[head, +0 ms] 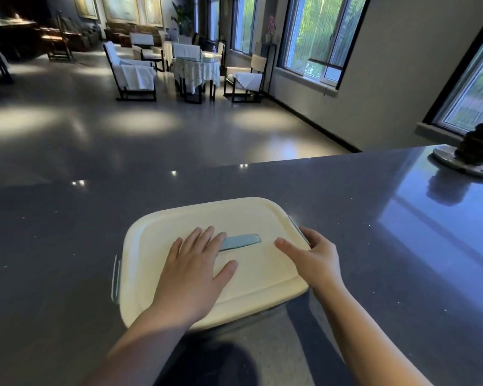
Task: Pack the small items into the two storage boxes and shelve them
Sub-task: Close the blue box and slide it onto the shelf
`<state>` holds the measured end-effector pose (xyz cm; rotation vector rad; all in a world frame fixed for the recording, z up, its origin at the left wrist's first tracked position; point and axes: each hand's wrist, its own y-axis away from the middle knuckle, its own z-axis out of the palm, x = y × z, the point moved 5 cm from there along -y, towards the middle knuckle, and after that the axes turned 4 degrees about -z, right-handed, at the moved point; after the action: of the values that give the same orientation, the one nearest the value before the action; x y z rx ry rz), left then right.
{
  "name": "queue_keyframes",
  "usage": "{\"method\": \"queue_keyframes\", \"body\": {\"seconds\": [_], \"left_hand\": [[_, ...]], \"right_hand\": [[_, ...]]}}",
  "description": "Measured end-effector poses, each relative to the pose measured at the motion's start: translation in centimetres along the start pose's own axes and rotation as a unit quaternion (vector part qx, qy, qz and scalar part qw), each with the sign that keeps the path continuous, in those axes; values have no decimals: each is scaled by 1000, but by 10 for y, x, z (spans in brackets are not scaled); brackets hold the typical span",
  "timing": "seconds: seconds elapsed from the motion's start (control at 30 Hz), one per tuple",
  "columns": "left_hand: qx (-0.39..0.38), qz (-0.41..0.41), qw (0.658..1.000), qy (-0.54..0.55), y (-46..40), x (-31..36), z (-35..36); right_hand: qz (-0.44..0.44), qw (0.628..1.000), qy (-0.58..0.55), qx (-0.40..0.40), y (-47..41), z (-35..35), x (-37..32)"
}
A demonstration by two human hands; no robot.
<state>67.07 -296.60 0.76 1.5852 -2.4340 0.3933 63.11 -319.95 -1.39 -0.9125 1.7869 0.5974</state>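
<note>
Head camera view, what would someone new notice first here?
The cream lid of a storage box sits front and centre on the dark counter, with the left hand flat on top and the right hand curled around its right edge by a blue latch. A dark ornament on a silver plate stands at the counter's far right. Beyond, bright windows light draped chairs and a table.

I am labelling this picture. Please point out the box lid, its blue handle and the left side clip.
box lid point(251, 218): head view, bare far part.
blue handle point(241, 241): head view, middle.
left side clip point(115, 277): head view, middle.
</note>
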Motion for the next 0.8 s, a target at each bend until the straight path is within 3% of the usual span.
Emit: {"method": "queue_keyframes", "body": {"seconds": [0.33,0.47,0.57,0.67,0.73,0.8], "left_hand": [[4,-4,1000,-2,0,1,0],[14,5,1000,18,1,3,-3],[93,-7,991,96,10,-3,-21],[187,-64,976,96,33,-31,-34],[196,-115,969,97,48,-56,-30],[183,-190,950,166,61,-78,-27]], "right_hand": [[-72,992,101,27,0,-3,-9],[-83,979,185,1,2,-3,-19],[-181,916,358,-24,18,9,-37],[-304,870,370,-117,51,49,-61],[-341,831,379,-221,71,81,-69],[-375,791,388,-287,83,107,-76]]}}
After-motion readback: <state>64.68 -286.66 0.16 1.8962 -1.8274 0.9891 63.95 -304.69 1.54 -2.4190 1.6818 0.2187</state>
